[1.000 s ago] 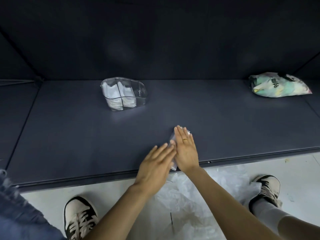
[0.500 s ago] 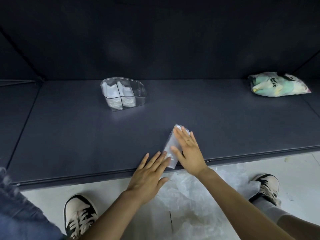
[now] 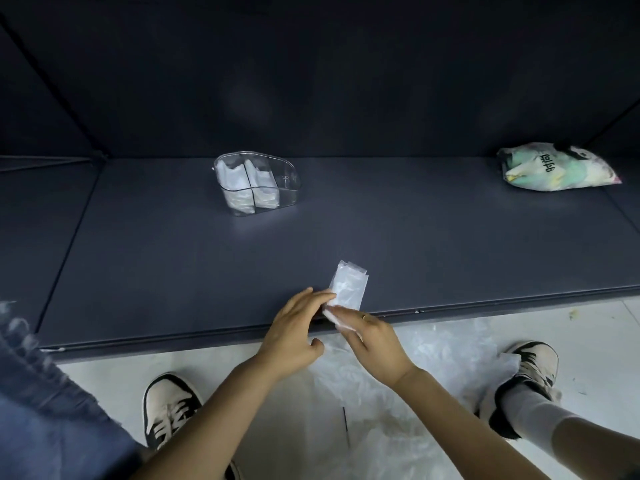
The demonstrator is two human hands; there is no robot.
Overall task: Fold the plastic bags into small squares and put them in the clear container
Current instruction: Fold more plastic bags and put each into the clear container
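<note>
Your right hand [image 3: 372, 344] covers the near end of the folded bag [image 3: 349, 289] at lower centre, so you can't tell how that end is folded or how firmly it is pinched. Your left hand's [image 3: 294, 332] fingertips are blurred where they meet the bag's edge. In the container [image 3: 258, 181], upper centre, the white bags are too small to count. The loose plastic [image 3: 398, 410] on the floor runs behind your forearms and off the bottom edge. The denim [image 3: 45, 403] at lower left is cut off.
</note>
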